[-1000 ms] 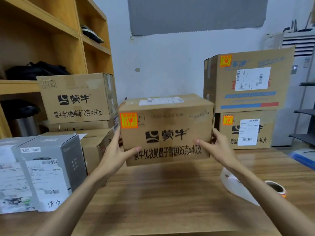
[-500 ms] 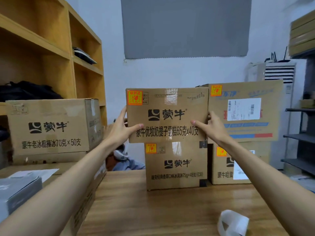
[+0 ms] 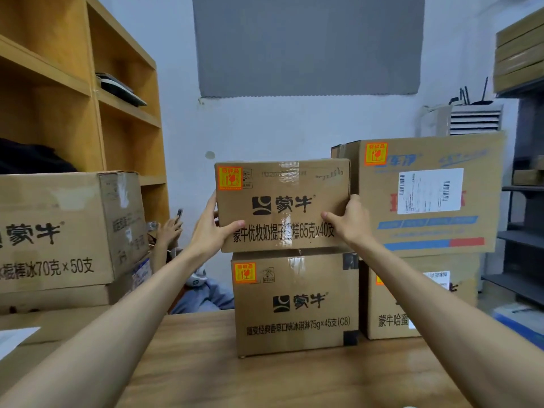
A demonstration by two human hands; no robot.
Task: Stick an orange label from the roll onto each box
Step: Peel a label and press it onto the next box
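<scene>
Our left hand (image 3: pixel 210 231) clamps the left end of the upper carton (image 3: pixel 282 204), thumb laid across the printed front and fingers wrapped round the side. Our right hand (image 3: pixel 348 222) grips the right end the same way, thumb on the front face. We hold this brown carton level, its bottom edge meeting the top of the lower carton (image 3: pixel 294 304), which stands on the wooden table (image 3: pixel 265 378); we cannot tell whether the weight is fully down. An orange label (image 3: pixel 230 178) is stuck at the upper carton's top left corner, and a second orange label (image 3: pixel 245 272) sits at the same corner of the lower carton.

Just beside our right hand stands a large carton (image 3: pixel 426 195) with a third orange label (image 3: pixel 376 154) at its top left and a white shipping label (image 3: pixel 429 191) on its front. It rests on a bottom right carton (image 3: pixel 391 313), whose orange sticker is mostly hidden by our right forearm.

To the left an unlabelled carton (image 3: pixel 59 231) sits on another box, in front of wooden shelving (image 3: pixel 88 83). Behind it another person's hand (image 3: pixel 169 231) holds a phone
</scene>
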